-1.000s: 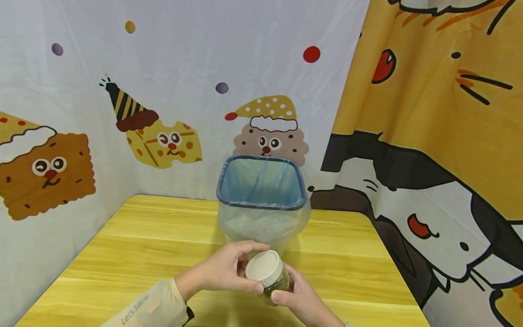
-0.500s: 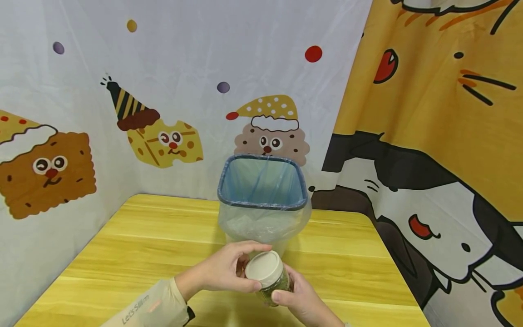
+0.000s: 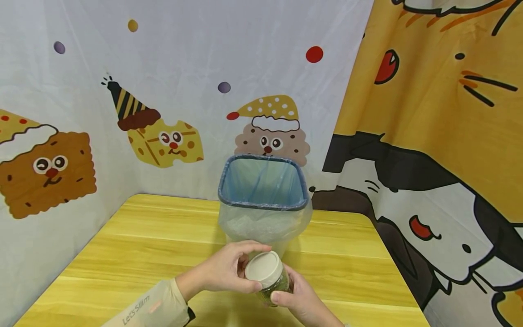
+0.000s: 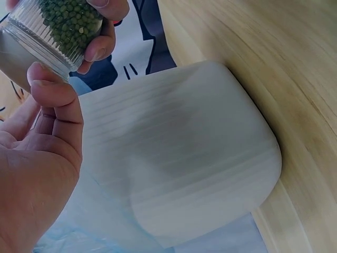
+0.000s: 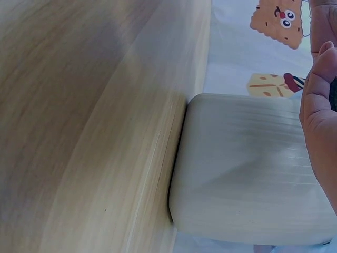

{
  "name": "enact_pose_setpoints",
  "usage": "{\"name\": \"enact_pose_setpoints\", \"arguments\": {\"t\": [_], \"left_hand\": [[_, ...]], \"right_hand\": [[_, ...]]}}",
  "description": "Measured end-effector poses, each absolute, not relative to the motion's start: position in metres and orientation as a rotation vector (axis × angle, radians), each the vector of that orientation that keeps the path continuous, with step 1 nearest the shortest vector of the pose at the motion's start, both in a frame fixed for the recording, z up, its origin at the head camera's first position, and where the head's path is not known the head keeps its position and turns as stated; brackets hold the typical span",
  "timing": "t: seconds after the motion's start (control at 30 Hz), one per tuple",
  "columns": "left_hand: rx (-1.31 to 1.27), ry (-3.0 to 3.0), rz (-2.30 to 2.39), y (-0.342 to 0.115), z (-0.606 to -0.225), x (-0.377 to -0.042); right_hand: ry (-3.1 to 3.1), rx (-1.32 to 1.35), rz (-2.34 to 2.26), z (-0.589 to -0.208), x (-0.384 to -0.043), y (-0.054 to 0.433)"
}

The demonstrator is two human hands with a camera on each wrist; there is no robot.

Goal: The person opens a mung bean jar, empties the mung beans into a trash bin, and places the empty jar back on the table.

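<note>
Jar (image 3: 278,287) is resting in both hands, above the table (image 3: 143,254) and in front of the bin (image 4: 205,147), leaning slightly, lid (image 3: 264,269) seated. Left hand (image 3: 222,270): thumb and fingers are spanning the lid, curled at its rim. Right hand (image 3: 300,295): thumb and fingers are wrapping the glass below, parted only by its width. Green beans (image 4: 72,25) are showing inside. Judgement: handling the lid is calling for a firm right grip, even left pressure, and a straighter jar; tilting is risking spillage should the lid loosen.
</note>
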State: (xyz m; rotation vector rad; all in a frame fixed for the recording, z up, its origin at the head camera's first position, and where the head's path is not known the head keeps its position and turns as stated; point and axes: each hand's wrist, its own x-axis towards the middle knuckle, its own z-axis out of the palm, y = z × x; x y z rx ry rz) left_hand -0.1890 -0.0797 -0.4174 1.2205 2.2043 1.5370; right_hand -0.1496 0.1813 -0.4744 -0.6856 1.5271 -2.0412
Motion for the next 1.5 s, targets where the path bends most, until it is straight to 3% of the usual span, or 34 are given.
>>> {"name": "enact_pose_setpoints", "arguments": {"t": [0.83, 1.5], "left_hand": [[1.109, 2.376, 1.493, -0.0771, -0.4153, -0.186], [1.049, 2.459, 1.471, -0.076, -0.4165, -0.1843]], "right_hand": [[1.765, -0.554, -1.958, -0.4671, -0.1453, 0.1806], [1.865, -0.607, -1.967, -0.471, -0.1449, 0.1776]]}}
